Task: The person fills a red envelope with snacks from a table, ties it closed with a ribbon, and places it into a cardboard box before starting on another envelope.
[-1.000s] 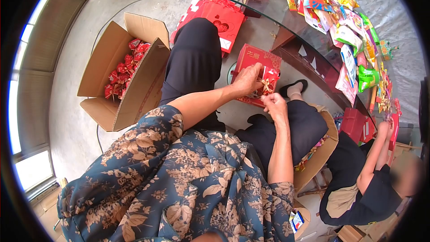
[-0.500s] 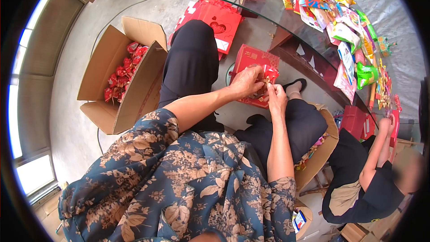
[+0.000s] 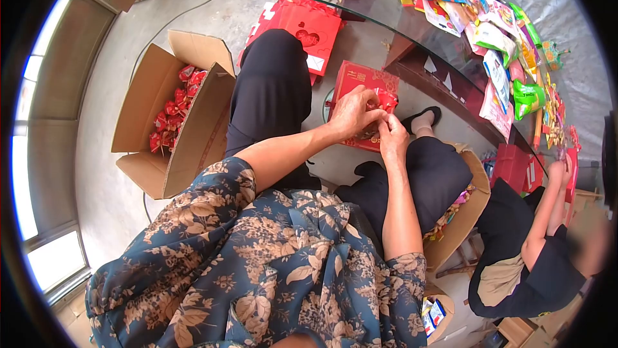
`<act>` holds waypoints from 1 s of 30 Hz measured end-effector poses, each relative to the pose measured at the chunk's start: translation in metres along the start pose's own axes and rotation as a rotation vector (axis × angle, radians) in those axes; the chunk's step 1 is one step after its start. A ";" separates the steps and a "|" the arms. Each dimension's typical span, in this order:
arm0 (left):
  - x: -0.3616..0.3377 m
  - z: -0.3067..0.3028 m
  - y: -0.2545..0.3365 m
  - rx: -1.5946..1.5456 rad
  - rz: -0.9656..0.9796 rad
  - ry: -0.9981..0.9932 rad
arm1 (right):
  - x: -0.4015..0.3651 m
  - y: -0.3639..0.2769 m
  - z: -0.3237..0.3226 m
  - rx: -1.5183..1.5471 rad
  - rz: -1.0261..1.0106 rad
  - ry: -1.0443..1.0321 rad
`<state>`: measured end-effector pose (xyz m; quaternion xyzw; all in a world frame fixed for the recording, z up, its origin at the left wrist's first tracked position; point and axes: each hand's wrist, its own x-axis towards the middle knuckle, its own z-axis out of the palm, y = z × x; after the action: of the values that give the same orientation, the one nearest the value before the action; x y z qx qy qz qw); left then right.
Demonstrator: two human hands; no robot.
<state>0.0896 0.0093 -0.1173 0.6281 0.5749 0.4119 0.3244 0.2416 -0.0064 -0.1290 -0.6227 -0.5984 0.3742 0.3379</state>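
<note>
Both hands meet above a red box with gold print, between the knees. My left hand has its fingers pinched at a small red packet, its back turned up. My right hand comes up from below with thumb and fingertips pressed together, touching the left fingertips. What lies between the right fingertips is too small to make out. Part of the box's contents is hidden behind the hands.
An open carton of red packets stands at left. Red bags lie beyond the knee. Snack packets cover the glass table. Another carton is by the right thigh. A co-worker sits at right.
The fingers have shifted slightly at the red packet, and the right fingertips have moved up a little against the left ones. The whole view has shifted slightly.
</note>
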 end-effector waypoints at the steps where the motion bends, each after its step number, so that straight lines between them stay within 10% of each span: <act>1: 0.000 -0.001 0.002 0.011 -0.013 0.006 | -0.001 -0.001 0.000 0.019 0.010 -0.016; 30: 0.009 0.000 -0.004 -0.191 -0.250 0.083 | -0.005 0.013 -0.013 -0.079 0.096 -0.019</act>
<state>0.0873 0.0186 -0.1195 0.5005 0.6197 0.4466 0.4074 0.2593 -0.0118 -0.1340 -0.6601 -0.5853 0.3721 0.2887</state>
